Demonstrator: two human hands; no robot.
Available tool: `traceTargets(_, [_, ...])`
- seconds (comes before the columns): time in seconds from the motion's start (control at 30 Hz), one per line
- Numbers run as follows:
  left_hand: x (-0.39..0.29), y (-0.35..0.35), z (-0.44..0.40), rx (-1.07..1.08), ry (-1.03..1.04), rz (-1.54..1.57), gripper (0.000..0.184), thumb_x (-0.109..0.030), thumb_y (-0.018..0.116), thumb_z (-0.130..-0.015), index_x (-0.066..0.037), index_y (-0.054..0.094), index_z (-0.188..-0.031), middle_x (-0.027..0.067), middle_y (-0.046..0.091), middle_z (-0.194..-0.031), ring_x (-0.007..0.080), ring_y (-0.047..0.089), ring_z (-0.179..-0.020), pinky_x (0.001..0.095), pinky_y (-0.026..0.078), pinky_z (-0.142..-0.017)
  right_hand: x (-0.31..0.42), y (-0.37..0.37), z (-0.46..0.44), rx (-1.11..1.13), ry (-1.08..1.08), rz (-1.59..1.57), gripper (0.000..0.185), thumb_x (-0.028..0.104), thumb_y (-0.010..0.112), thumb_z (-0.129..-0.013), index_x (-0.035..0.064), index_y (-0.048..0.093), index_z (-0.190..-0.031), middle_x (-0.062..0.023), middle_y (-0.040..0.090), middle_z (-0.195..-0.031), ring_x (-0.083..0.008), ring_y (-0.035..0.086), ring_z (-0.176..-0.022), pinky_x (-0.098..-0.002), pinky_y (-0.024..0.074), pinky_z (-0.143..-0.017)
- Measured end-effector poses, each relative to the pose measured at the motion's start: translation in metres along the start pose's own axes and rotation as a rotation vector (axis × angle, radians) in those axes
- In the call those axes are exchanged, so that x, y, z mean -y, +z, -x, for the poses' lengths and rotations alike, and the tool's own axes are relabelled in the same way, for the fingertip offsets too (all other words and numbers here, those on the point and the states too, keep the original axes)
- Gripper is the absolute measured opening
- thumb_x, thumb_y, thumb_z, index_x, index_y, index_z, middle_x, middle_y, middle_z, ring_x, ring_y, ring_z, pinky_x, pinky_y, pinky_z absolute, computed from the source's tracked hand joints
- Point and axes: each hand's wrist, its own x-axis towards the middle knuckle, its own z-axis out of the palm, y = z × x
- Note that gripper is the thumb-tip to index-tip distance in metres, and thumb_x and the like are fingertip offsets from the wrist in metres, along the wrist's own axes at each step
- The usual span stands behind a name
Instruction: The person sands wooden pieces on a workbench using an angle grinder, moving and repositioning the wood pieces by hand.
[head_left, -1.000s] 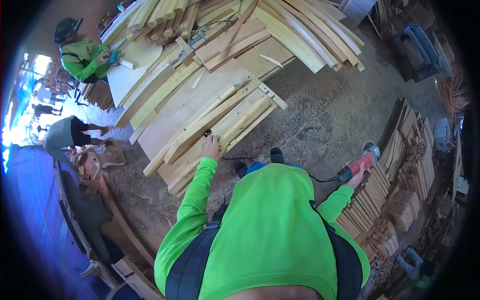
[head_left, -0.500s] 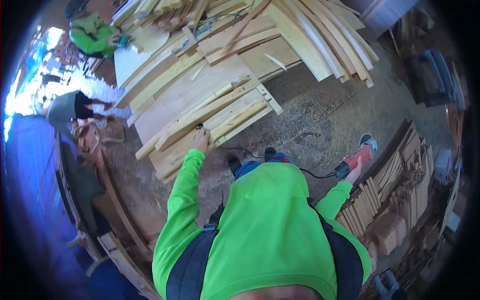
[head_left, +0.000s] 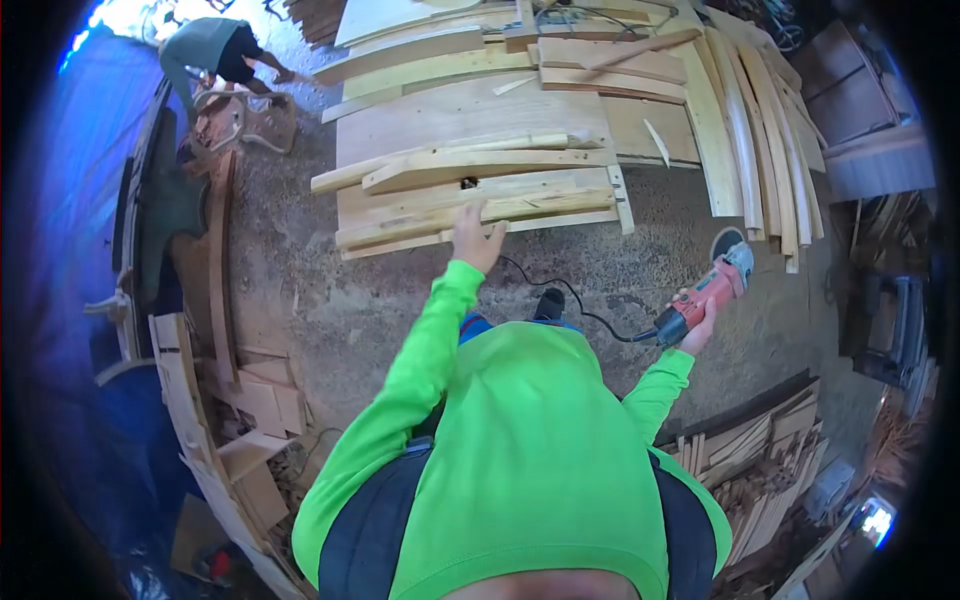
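A: So, where's the grinder (head_left: 703,297) sitting?

B: In the right hand (head_left: 702,320), fingers wrapped round the red body. Disc (head_left: 727,243) is beyond that grip, and the cord (head_left: 590,313) runs off its back end toward the other side.

A: And the left hand (head_left: 476,240)?

B: Thumb and fingers spread, by the near edge of the wooden strips (head_left: 420,222). Can't tell if it's touching. 1 other person (head_left: 207,50) is bent over, well off to its left.

White glare washes out the ground beyond the far left corner of the worktop (head_left: 400,120), while the floor (head_left: 330,300) lies dim with soft shadows. Fisheye distortion bends the view toward black, blurry edges; the left hand (head_left: 476,240) looks slightly soft.
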Motion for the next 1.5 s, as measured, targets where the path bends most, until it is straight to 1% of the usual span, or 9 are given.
traceTargets(0.1, [-0.096, -0.089, 0.050, 0.237, -0.009, 1.213, 0.028, -0.015, 0.063, -0.091, 0.002, 0.061, -0.114, 0.0117, 0.068, -0.103, 0.0200, 0.063, -0.098, 0.0320, 0.049, -0.090, -0.025, 0.036, 0.008, 0.184, 0.030, 0.043, 0.057, 0.050, 0.056, -0.092, -0.0036, 0.053, -0.113, -0.0149, 0.064, -0.093, -0.0270, 0.063, -0.080, -0.0389, 0.0537, -0.071])
traceTargets(0.23, [-0.136, -0.214, 0.092, 0.742, 0.573, 1.597, 0.045, -0.023, 0.068, -0.089, 0.005, 0.055, -0.122, 0.0128, 0.063, -0.110, 0.0199, 0.061, -0.101, 0.0333, 0.048, -0.094, -0.072, 0.084, 0.028, 0.464, 0.243, 0.128, 0.058, 0.048, 0.060, -0.090, -0.0040, 0.051, -0.117, -0.0169, 0.061, -0.099, -0.0282, 0.062, -0.087, -0.0396, 0.0526, -0.078])
traceTargets(0.33, [-0.126, -0.275, 0.111, 0.782, 0.726, 1.813, 0.048, -0.024, 0.068, -0.088, 0.005, 0.055, -0.123, 0.0133, 0.062, -0.112, 0.0208, 0.060, -0.103, 0.0340, 0.047, -0.095, -0.125, 0.153, 0.066, 0.516, 0.336, 0.112, 0.059, 0.044, 0.060, -0.090, -0.0042, 0.047, -0.121, -0.0181, 0.059, -0.106, -0.0272, 0.062, -0.092, -0.0400, 0.0539, -0.079])
traceTargets(0.47, [-0.091, -0.329, 0.122, 0.743, 0.788, 1.943, 0.051, -0.026, 0.069, -0.087, 0.004, 0.053, -0.125, 0.0140, 0.060, -0.115, 0.0220, 0.059, -0.106, 0.0349, 0.046, -0.095, -0.187, 0.227, 0.129, 0.454, 0.255, 0.280, 0.053, 0.038, 0.061, -0.088, -0.0084, 0.053, -0.112, -0.0140, 0.062, -0.087, -0.0271, 0.063, -0.082, -0.0382, 0.0544, -0.077])
traceTargets(1.03, [-0.013, -0.411, 0.107, 0.608, 0.770, 2.039, 0.064, -0.036, 0.072, -0.083, 0.002, 0.049, -0.131, 0.0168, 0.052, -0.128, 0.0271, 0.053, -0.118, 0.0386, 0.043, -0.098, -0.264, 0.278, 0.175, 0.466, 0.364, 0.491, 0.050, 0.036, 0.062, -0.087, -0.0079, 0.056, -0.111, -0.0160, 0.066, -0.095, -0.0240, 0.065, -0.082, -0.0349, 0.0548, -0.075])
traceTargets(1.13, [0.000, -0.398, 0.100, 0.606, 0.657, 1.974, 0.067, -0.037, 0.072, -0.083, 0.001, 0.048, -0.132, 0.0173, 0.051, -0.130, 0.0281, 0.052, -0.120, 0.0392, 0.042, -0.099, -0.261, 0.261, 0.154, 0.384, 0.511, 0.419, 0.049, 0.036, 0.062, -0.087, -0.0068, 0.057, -0.110, -0.0146, 0.066, -0.094, -0.0238, 0.065, -0.083, -0.0347, 0.0539, -0.076])
traceTargets(1.23, [0.034, -0.344, 0.092, 0.466, 0.197, 1.782, 0.069, -0.039, 0.072, -0.082, 0.001, 0.047, -0.133, 0.0178, 0.049, -0.132, 0.0290, 0.051, -0.122, 0.0399, 0.042, -0.100, -0.273, 0.281, 0.158, 0.389, 0.450, 0.420, 0.048, 0.036, 0.062, -0.087, -0.0060, 0.058, -0.109, -0.0138, 0.066, -0.093, -0.0233, 0.065, -0.084, -0.0346, 0.0534, -0.077])
traceTargets(1.3, [0.072, -0.291, 0.095, 0.127, 0.056, 0.740, 0.064, -0.030, 0.073, -0.084, 0.002, 0.046, -0.133, 0.0193, 0.050, -0.132, 0.0314, 0.051, -0.122, 0.0404, 0.040, -0.106, -0.274, 0.291, 0.173, 0.385, 0.316, 0.474, 0.047, 0.036, 0.063, -0.088, -0.0055, 0.059, -0.108, -0.0134, 0.066, -0.093, -0.0229, 0.065, -0.084, -0.0347, 0.0533, -0.077])
traceTargets(1.5, [0.140, -0.182, 0.111, 0.299, -0.560, 0.897, 0.065, -0.046, 0.060, -0.095, 0.006, 0.049, -0.130, 0.0218, 0.065, -0.114, 0.0276, 0.063, -0.106, 0.0374, 0.048, -0.095, -0.312, 0.303, 0.181, 0.505, 0.198, 0.523, 0.036, 0.025, 0.065, -0.089, -0.0071, 0.061, -0.104, -0.0149, 0.068, -0.091, -0.0218, 0.067, -0.077, -0.0309, 0.0551, -0.073])
